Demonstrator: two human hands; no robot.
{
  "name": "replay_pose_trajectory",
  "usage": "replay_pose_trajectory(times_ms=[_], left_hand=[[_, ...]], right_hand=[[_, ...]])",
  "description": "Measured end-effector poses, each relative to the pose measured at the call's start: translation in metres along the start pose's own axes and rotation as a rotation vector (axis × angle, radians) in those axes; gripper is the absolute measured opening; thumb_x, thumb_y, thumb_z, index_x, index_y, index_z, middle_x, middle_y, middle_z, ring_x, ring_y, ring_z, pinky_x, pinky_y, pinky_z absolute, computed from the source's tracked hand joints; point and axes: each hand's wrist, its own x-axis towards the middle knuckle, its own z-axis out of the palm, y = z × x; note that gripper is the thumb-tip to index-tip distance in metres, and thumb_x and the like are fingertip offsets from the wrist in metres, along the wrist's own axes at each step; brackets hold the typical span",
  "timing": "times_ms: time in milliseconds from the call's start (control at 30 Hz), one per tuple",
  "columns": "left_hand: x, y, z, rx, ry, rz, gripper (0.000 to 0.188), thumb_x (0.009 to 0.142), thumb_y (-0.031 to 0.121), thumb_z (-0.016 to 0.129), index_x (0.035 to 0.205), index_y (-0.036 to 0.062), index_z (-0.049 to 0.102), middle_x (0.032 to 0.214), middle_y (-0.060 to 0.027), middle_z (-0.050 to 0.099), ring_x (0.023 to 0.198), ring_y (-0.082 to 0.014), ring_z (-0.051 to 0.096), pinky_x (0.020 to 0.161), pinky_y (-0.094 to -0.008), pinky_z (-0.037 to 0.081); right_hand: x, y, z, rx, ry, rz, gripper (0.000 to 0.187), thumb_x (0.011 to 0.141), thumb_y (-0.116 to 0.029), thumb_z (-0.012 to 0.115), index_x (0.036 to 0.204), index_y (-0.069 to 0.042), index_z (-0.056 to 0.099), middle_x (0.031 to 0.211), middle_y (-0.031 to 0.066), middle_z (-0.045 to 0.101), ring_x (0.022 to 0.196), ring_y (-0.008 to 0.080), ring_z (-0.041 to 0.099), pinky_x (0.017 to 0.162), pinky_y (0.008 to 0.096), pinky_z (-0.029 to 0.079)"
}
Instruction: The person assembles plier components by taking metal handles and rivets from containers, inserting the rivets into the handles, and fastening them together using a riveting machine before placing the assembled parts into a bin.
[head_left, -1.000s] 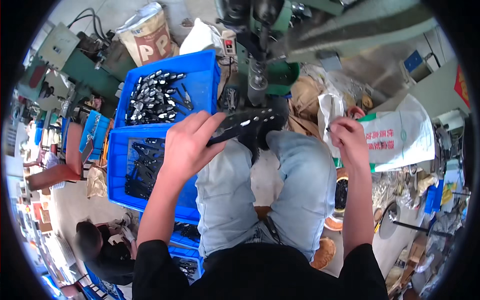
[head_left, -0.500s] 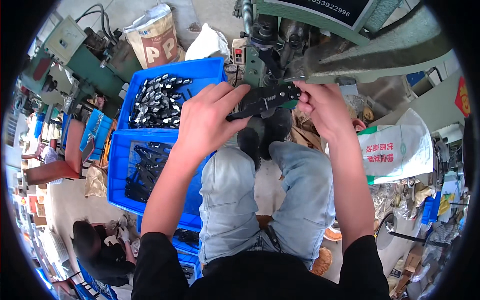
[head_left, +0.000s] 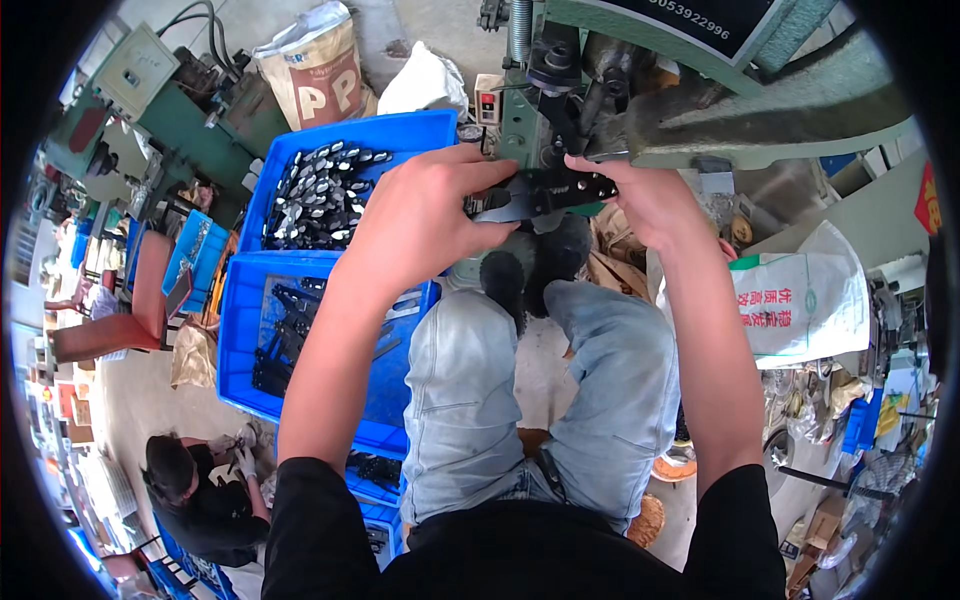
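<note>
A black, flat metal tool, plier-like with bright rivets [head_left: 553, 192], is held level between my two hands, just in front of the green press. My left hand [head_left: 425, 208] closes its thumb and fingers round the left end, where a pale grey blade-like face shows. My right hand [head_left: 648, 205] pinches the riveted right end, thumb on top. Close above the right hand are the press's dark ram parts [head_left: 562, 105]; whether the tool touches them I cannot tell. The fingers under the tool are partly hidden.
Left of my knees, a blue bin [head_left: 425, 135] holds many black-and-silver parts; a nearer blue bin [head_left: 240, 385] holds longer black ones. The green press [head_left: 700, 45] overhangs the front. A white sack [head_left: 810, 300] lies right. A co-worker [head_left: 205, 500] sits lower left.
The tool has turned in my hands, so a paler face shows at its left end. My right thumb has shifted on top of it. The whole view has moved slightly.
</note>
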Motion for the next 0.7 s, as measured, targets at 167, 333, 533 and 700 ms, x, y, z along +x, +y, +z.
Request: replay_pose_trajectory(times_ms=[167, 333, 533, 700], left_hand=[[0.002, -0.004, 0.001, -0.082, -0.039, -0.03, 0.045, 0.064, 0.011, 0.077, 0.107, 0.0023, 0.069, 0.083, -0.0125, 0.064, 0.073, -0.0271, 0.063, 0.066, -0.0337, 0.049], [0.001, -0.003, 0.001, -0.082, -0.039, -0.048, 0.045, 0.064, 0.011, 0.077, 0.108, 0.0017, 0.069, 0.084, -0.013, 0.064, 0.073, -0.0266, 0.063, 0.067, -0.0338, 0.05], [0.002, 0.003, 0.003, -0.051, -0.025, -0.023, 0.045, 0.064, 0.01, 0.076, 0.108, 0.0008, 0.068, 0.084, -0.0135, 0.065, 0.074, -0.0267, 0.063, 0.068, -0.0335, 0.05], [-0.004, 0.005, 0.001, -0.062, -0.041, -0.052, 0.045, 0.065, 0.008, 0.076, 0.109, -0.0009, 0.068, 0.085, -0.0135, 0.065, 0.076, -0.0233, 0.064, 0.07, -0.0314, 0.051]], right_hand=[[0.014, 0.008, -0.003, 0.057, -0.086, 0.057, 0.038, 0.071, -0.021, 0.084, 0.096, 0.004, 0.069, 0.1, 0.008, 0.067, 0.093, 0.015, 0.06, 0.083, 0.0276, 0.044], [0.018, 0.013, -0.003, 0.042, -0.092, 0.011, 0.038, 0.073, -0.022, 0.083, 0.098, 0.003, 0.068, 0.098, 0.007, 0.067, 0.087, 0.0154, 0.061, 0.081, 0.0274, 0.045], [-0.003, 0.014, -0.038, -0.002, 0.072, -0.145, 0.028, 0.079, -0.022, 0.076, 0.092, 0.001, 0.069, 0.075, -0.0013, 0.053, 0.068, 0.0079, 0.045, 0.063, 0.025, 0.035], [-0.052, 0.034, -0.087, -0.133, 0.192, -0.214, 0.02, 0.085, -0.02, 0.068, 0.087, 0.0, 0.068, 0.064, -0.0048, 0.042, 0.059, 0.0036, 0.035, 0.053, 0.0233, 0.025]])
